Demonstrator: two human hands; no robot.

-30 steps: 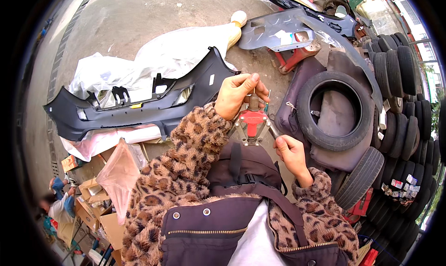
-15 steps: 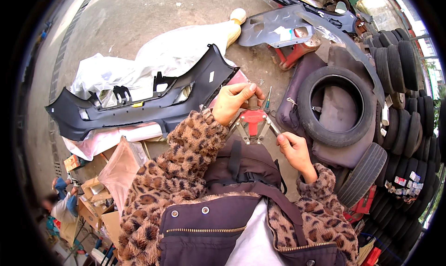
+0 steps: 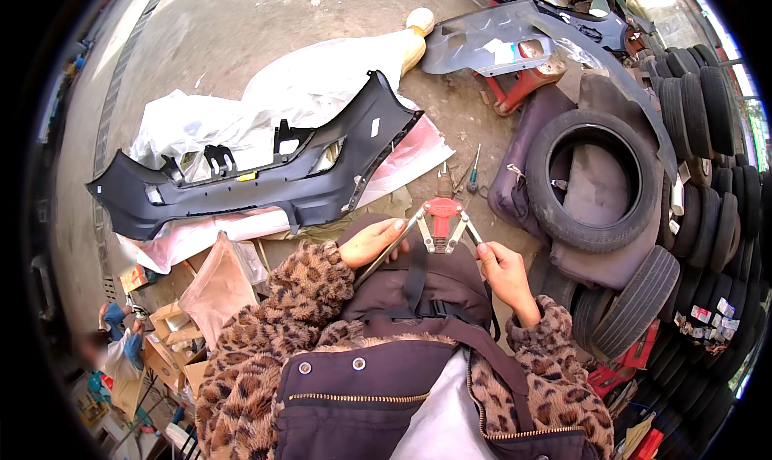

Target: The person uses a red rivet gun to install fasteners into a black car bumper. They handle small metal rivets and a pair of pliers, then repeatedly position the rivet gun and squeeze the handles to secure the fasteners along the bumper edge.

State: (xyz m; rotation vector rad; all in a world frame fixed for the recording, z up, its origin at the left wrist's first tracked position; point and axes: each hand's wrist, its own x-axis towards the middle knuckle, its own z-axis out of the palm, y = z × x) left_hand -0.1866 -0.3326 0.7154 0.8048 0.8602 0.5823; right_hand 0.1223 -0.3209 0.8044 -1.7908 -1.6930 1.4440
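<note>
Dark grey car bumper (image 3: 265, 182): on white plastic sheeting (image 3: 305, 82), ahead and left of the grip. Worn tyre (image 3: 593, 180): flat on a purple cushion (image 3: 527, 150), ahead and right. Tyre stack (image 3: 708, 138): further right. Red-headed hand riveter (image 3: 441, 219): held between both hands, nose pointing away, handles spread apart. Left hand (image 3: 371, 241): fingers closed on the left handle. Right hand (image 3: 505, 271): fingers closed on the right handle. Screwdriver (image 3: 474, 170): on the ground just beyond the riveter.
</note>
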